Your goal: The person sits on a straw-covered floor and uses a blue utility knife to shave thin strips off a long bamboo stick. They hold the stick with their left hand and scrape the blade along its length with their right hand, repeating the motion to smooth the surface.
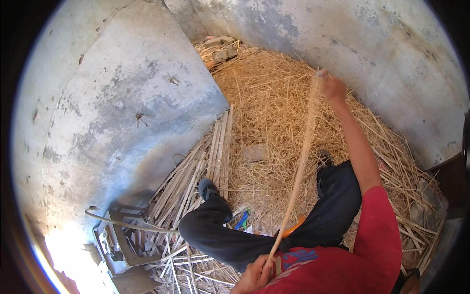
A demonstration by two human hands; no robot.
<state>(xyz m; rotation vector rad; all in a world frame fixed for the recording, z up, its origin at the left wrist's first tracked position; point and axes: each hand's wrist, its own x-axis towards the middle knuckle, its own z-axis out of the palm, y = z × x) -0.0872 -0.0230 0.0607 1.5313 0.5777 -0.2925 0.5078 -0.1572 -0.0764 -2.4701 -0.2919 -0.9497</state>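
Observation:
A long, thin tan strip (299,179), which looks like split cane or bamboo, runs from my lap up across the straw. My left hand (257,274) is closed round its lower end, close to my red shirt. With my right arm stretched far forward, my right hand (334,89) grips the strip near its far end. The strip's upper half is smeared by motion. Beneath it, between my legs, an orange object (293,225) is partly hidden.
Loose straw (279,98) covers the floor. Pale split slats (220,152) lie beside my left foot, near a brick (253,153). A wooden frame (132,255) stands at lower left. More bricks (225,53) lie against stained walls (142,78). A blue-green item (241,220) lies between my legs.

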